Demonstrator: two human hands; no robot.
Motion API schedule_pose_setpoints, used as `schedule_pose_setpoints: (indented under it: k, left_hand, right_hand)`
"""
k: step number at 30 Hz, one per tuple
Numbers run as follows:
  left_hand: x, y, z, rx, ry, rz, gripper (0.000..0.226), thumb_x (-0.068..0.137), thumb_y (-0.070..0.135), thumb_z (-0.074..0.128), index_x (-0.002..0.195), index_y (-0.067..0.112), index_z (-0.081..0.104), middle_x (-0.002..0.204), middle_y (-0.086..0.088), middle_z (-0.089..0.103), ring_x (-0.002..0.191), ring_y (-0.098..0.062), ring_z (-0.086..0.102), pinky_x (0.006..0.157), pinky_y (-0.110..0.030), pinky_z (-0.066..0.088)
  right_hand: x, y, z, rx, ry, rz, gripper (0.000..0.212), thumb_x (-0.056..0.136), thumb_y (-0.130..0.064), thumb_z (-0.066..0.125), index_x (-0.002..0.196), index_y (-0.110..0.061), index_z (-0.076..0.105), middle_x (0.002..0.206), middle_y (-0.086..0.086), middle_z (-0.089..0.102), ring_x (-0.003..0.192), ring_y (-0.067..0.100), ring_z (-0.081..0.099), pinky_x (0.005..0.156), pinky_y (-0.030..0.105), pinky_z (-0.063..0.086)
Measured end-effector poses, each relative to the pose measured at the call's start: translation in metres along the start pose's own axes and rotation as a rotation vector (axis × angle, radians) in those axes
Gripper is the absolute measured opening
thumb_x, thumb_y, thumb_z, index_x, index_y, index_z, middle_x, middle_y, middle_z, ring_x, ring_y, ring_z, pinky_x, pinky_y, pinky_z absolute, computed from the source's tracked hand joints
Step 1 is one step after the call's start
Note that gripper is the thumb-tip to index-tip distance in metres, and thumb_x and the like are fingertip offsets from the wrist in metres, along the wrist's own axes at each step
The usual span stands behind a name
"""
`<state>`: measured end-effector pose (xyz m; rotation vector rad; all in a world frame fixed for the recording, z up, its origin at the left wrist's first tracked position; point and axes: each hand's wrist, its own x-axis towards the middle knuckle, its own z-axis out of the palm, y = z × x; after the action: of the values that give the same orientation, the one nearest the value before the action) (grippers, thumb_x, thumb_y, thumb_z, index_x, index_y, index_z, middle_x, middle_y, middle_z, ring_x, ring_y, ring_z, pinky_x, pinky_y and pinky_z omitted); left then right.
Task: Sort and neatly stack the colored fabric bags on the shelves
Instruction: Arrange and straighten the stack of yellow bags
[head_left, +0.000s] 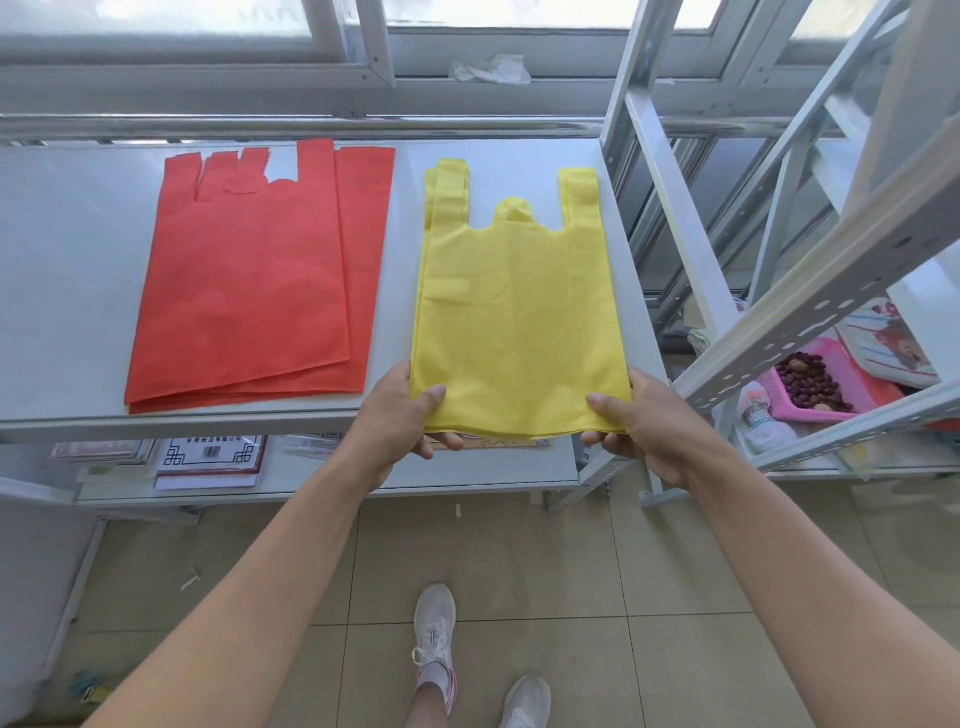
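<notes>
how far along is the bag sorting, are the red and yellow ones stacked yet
Sorting by colour looks done: the red bags lie in one pile on the shelf, the yellow bags in another beside it. In hand: the left hand and right hand each pinch a near corner of the yellow pile, which overhangs the shelf edge. Left: the red pile is fanned out, edges not aligned, so it needs squaring.

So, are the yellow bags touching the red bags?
Apart. The head view shows a strip of bare shelf between the yellow bags and the red bags.

Head camera, steep downward look, near shelf (67, 286).
</notes>
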<state>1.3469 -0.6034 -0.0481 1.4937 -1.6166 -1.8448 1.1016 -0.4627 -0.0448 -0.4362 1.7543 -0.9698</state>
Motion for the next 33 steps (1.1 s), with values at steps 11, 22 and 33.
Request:
schedule_pose_setpoints:
  k: [11,22,33]
  left_hand:
    - [-0.002,-0.032,0.019,0.907,0.174,0.944,0.024,0.091,0.024,0.076,0.113,0.018,0.07,0.128,-0.001,0.061,0.123,-0.024,0.056,0.103,-0.042,0.044]
    - [0.011,-0.023,0.085,1.032,-0.009,0.978,0.053,0.086,0.028,0.079,0.137,0.021,0.064,0.144,0.003,0.06,0.13,-0.021,0.054,0.1,-0.039,0.043]
    - [0.018,-0.016,0.076,1.21,-0.092,1.064,0.049,0.087,0.016,0.062,0.135,0.021,0.062,0.145,0.004,0.059,0.127,-0.023,0.055,0.09,-0.042,0.046]
  right_hand:
    - [-0.021,0.015,0.001,-0.101,0.089,-0.161,0.067,0.091,-0.018,0.08,0.142,-0.027,0.038,0.104,0.002,0.077,0.08,0.022,0.079,0.079,0.037,0.061]
    - [-0.024,0.046,0.0,0.25,-0.004,-0.183,0.093,0.08,0.002,0.083,0.146,-0.047,0.039,0.109,0.028,0.073,0.102,0.035,0.071,0.11,0.063,0.046]
    - [-0.026,0.042,0.002,0.409,-0.046,-0.18,0.075,0.094,0.009,0.064,0.15,-0.035,0.04,0.1,0.016,0.077,0.1,0.024,0.074,0.099,0.039,0.056]
